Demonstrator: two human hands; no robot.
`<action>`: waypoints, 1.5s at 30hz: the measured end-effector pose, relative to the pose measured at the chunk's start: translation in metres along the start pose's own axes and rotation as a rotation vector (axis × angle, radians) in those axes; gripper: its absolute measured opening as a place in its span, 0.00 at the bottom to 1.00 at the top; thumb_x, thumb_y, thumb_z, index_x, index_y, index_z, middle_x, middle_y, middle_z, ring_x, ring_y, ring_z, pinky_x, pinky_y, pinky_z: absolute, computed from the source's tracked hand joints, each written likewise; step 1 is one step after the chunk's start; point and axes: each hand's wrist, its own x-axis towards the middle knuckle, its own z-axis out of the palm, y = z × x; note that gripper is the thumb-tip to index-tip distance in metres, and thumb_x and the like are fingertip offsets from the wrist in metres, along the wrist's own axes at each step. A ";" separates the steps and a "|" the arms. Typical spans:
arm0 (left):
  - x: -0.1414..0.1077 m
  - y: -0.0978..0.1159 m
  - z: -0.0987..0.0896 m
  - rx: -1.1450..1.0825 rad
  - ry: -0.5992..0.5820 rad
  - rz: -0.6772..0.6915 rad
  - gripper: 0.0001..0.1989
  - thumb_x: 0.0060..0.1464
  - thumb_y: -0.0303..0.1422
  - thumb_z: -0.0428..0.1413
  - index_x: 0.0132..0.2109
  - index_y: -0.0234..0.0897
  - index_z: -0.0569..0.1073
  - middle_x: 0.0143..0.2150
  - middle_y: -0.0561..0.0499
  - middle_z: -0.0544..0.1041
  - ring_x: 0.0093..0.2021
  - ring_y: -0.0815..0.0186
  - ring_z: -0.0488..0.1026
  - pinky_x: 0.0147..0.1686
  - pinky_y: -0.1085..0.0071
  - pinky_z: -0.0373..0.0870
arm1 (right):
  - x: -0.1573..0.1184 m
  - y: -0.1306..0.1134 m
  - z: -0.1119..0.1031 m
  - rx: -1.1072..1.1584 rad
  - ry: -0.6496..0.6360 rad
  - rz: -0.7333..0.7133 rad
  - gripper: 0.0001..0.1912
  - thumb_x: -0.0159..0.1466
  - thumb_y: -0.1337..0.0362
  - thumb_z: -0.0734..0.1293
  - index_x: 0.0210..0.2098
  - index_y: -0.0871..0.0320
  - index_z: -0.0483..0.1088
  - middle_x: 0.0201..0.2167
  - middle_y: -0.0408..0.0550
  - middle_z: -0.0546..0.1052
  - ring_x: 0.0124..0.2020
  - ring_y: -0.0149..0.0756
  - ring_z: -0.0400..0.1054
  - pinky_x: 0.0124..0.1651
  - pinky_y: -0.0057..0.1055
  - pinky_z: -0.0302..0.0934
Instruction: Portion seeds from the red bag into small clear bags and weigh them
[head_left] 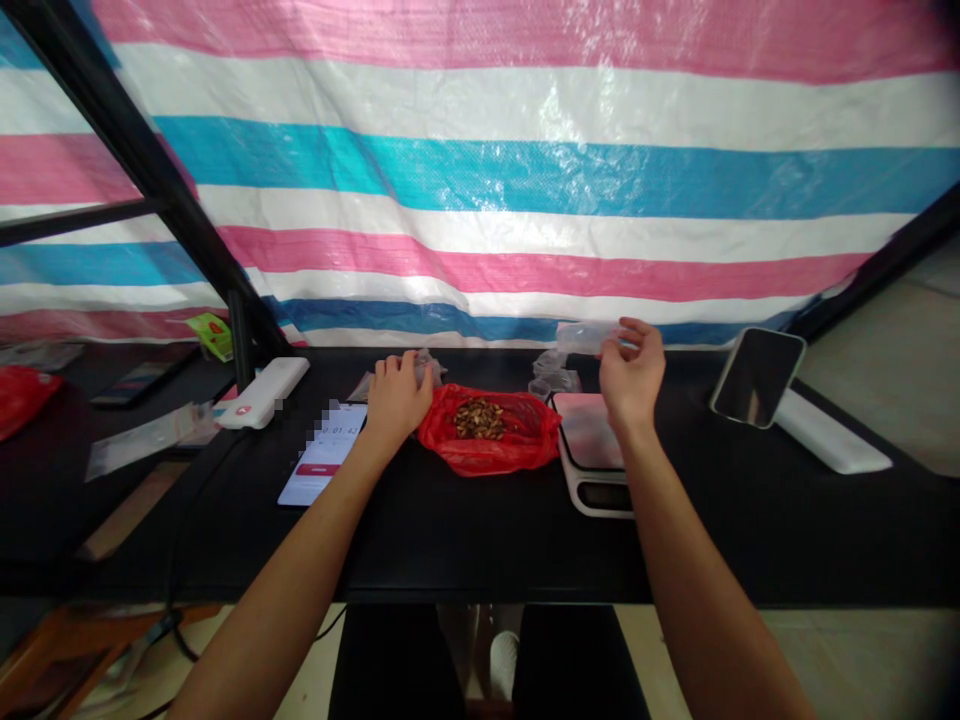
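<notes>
A small clear plastic bag (586, 337) is pinched in the fingertips of my right hand (634, 378), raised above the far edge of the kitchen scale (592, 430). My left hand (400, 395) rests with its fingers a little apart on some clear plastic bags (430, 364); the fingertips are partly hidden. Between my hands lies an opened red plastic bag (487, 465) with a heap of small brown pieces (480, 419), perhaps nuts or seeds. Just behind the scale are more crumpled clear bags (551, 377).
Left of the red bag lies a phone (322, 470) showing a running timer, with a white power bank (262, 392) beyond. A second phone (757, 378) leans on a white stand at right. Black metal bars (157, 190) slant beside the black table (480, 560); a striped sheet (525, 180) hangs behind.
</notes>
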 end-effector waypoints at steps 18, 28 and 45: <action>0.008 0.003 0.000 -0.550 0.128 0.143 0.18 0.59 0.28 0.57 0.56 0.39 0.71 0.50 0.46 0.77 0.47 0.60 0.76 0.53 0.60 0.74 | 0.005 0.012 -0.020 -0.527 -0.100 -0.121 0.23 0.56 0.71 0.62 0.49 0.60 0.78 0.48 0.62 0.78 0.51 0.56 0.71 0.57 0.51 0.62; -0.005 0.025 -0.021 -0.595 0.399 0.398 0.15 0.67 0.31 0.55 0.58 0.41 0.68 0.55 0.44 0.75 0.56 0.59 0.74 0.53 0.61 0.76 | -0.062 -0.032 0.026 -0.389 -0.843 -0.635 0.14 0.66 0.69 0.67 0.48 0.50 0.79 0.42 0.51 0.83 0.53 0.52 0.66 0.57 0.52 0.56; -0.016 0.040 -0.026 -0.481 0.164 0.523 0.17 0.68 0.27 0.49 0.61 0.43 0.70 0.61 0.43 0.74 0.64 0.56 0.68 0.64 0.52 0.67 | -0.074 -0.061 0.030 0.316 -0.848 0.003 0.16 0.68 0.48 0.69 0.35 0.55 0.76 0.30 0.44 0.79 0.31 0.37 0.72 0.38 0.35 0.68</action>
